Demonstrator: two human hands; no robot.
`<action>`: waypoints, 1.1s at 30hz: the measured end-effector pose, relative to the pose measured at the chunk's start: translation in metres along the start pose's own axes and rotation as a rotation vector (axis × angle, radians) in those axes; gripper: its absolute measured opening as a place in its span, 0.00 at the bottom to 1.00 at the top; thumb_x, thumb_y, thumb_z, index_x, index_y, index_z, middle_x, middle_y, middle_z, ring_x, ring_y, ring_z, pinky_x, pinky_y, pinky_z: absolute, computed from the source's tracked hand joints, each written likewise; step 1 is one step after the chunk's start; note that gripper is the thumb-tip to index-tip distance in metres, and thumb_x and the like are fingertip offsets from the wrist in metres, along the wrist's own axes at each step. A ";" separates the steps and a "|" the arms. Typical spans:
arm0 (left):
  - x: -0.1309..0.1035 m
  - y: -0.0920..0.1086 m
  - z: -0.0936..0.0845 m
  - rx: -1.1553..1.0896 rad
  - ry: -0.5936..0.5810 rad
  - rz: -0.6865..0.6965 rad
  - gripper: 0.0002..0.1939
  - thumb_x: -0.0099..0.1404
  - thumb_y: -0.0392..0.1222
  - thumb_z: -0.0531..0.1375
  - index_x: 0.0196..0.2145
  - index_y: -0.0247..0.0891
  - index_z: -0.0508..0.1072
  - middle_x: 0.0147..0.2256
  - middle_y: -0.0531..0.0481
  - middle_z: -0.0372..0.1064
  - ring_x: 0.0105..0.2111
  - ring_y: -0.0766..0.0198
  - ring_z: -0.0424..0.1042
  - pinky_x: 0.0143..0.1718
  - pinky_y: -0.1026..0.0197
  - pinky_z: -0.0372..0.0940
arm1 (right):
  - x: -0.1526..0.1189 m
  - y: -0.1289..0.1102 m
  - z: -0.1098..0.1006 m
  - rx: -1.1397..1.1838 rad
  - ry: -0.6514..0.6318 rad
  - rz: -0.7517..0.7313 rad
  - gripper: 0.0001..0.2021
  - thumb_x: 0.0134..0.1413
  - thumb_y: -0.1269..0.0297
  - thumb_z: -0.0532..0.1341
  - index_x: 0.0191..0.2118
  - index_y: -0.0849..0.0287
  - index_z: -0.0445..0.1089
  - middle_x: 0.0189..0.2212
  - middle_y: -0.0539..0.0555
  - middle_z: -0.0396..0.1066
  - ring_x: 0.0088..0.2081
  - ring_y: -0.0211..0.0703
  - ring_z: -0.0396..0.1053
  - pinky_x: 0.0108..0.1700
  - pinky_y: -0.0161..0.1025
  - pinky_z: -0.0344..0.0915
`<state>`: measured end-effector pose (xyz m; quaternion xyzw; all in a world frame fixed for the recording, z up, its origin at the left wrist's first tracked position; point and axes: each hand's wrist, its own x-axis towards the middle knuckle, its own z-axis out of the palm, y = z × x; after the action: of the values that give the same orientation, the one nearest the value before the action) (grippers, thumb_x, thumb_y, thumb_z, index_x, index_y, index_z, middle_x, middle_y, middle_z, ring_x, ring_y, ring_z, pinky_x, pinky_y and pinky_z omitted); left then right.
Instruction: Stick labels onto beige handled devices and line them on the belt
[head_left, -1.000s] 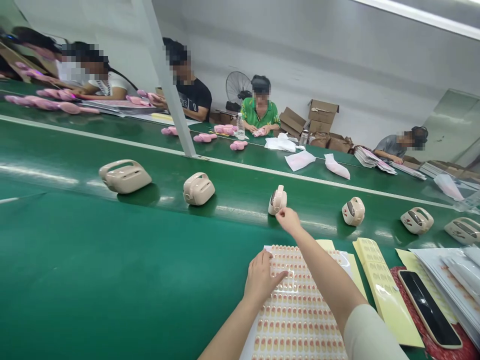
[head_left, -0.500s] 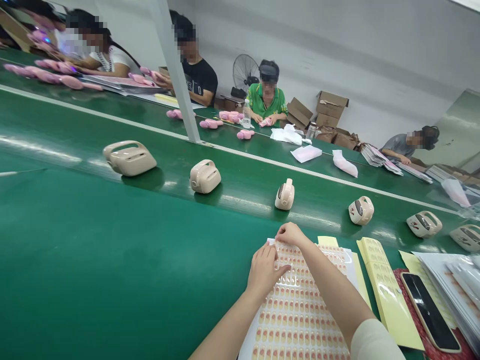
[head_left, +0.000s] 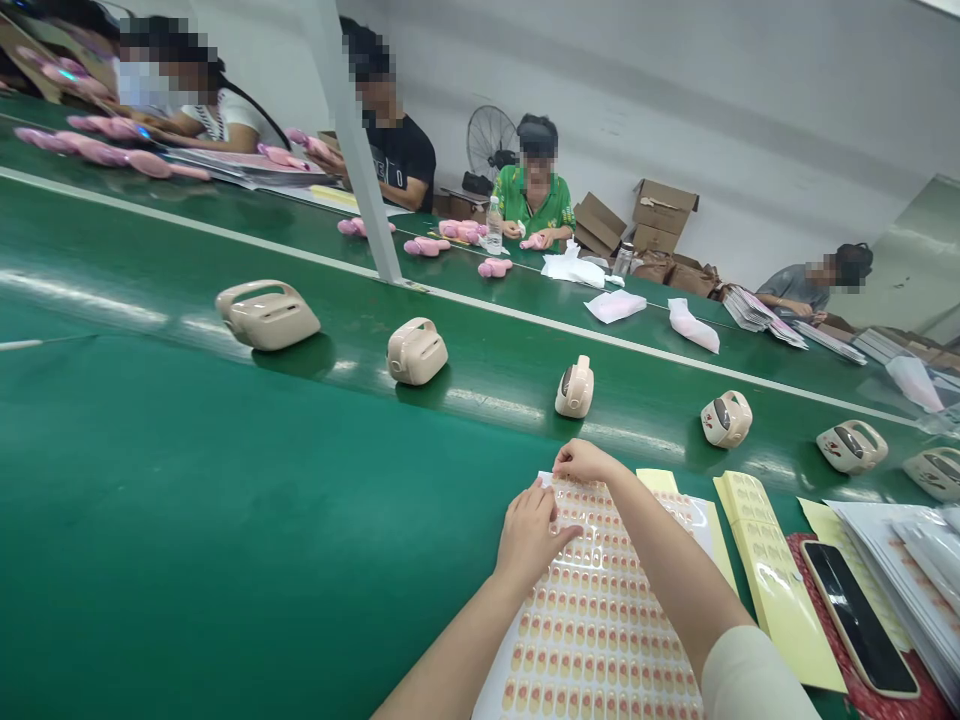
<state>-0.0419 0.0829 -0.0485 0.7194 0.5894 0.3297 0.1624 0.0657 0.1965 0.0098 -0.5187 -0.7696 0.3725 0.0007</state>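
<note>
A sheet of small oval stickers (head_left: 600, 600), clear-coated and printed in yellow and red, lies flat below me with its far end pointing away. My left hand (head_left: 532, 535) rests on its left edge, thumb stretched out to the right over the stickers and fingers slightly bent. Crossing to the sheet's far left corner, my right hand (head_left: 585, 462) has its fingertips pinched together there. Whatever is between those fingertips is too small and hidden to make out. My right forearm covers part of the sheet's right side.
Several cream handled devices (head_left: 574, 388) stand in a row on the green belt (head_left: 495, 410). To the right lie yellow sticker strips (head_left: 772, 570), a phone (head_left: 859, 620) and a stack of sheets (head_left: 911, 580). A post (head_left: 360, 160) rises beyond; co-workers sit across with pink items (head_left: 427, 246).
The cream devices and the pink items have shifted slightly to the right. Both my hands keep nearly the same place and pose on the sheet.
</note>
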 end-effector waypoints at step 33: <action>-0.004 -0.002 -0.001 0.049 -0.057 0.025 0.11 0.54 0.48 0.61 0.28 0.41 0.62 0.51 0.44 0.63 0.55 0.49 0.56 0.51 0.46 0.53 | -0.002 -0.003 0.013 -0.141 0.131 -0.046 0.06 0.44 0.75 0.59 0.21 0.62 0.71 0.21 0.50 0.69 0.24 0.34 0.65 0.27 0.29 0.58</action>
<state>-0.0446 0.0793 -0.0506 0.7396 0.5833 0.2967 0.1572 0.0593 0.1874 0.0029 -0.5230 -0.8038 0.2826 0.0232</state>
